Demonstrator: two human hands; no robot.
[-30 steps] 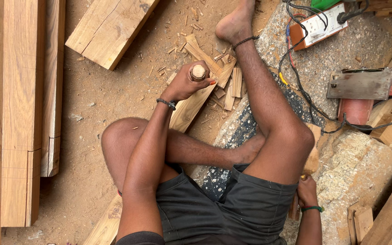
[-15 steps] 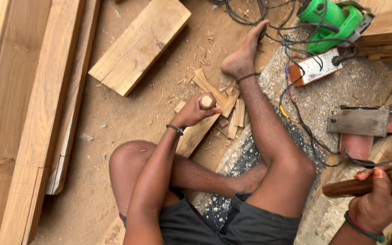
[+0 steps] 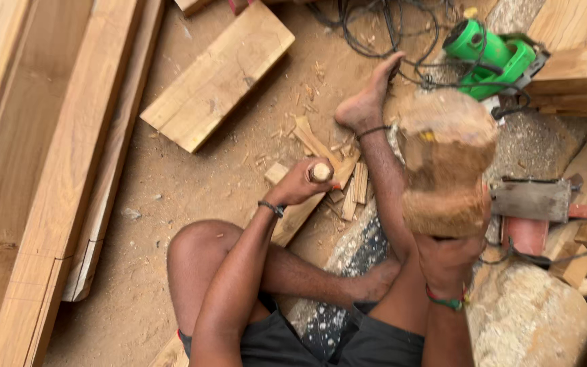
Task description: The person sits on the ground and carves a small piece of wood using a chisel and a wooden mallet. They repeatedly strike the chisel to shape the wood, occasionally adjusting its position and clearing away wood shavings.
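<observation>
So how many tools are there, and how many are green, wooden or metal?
Green power tool: 1
Wooden mallet, raised in the right hand: 1
Wooden-handled chisel, gripped by the left hand: 1
Grey metal tool: 1
Total: 4

Long pale timber beams (image 3: 42, 170) line the left; a flat rectangular wooden block (image 3: 217, 75) lies ahead on the sandy floor (image 3: 191, 183). Right of it, beyond the foot, sits a green power tool (image 3: 494, 58), tangled dark cables (image 3: 375, 34) just left of it.
</observation>
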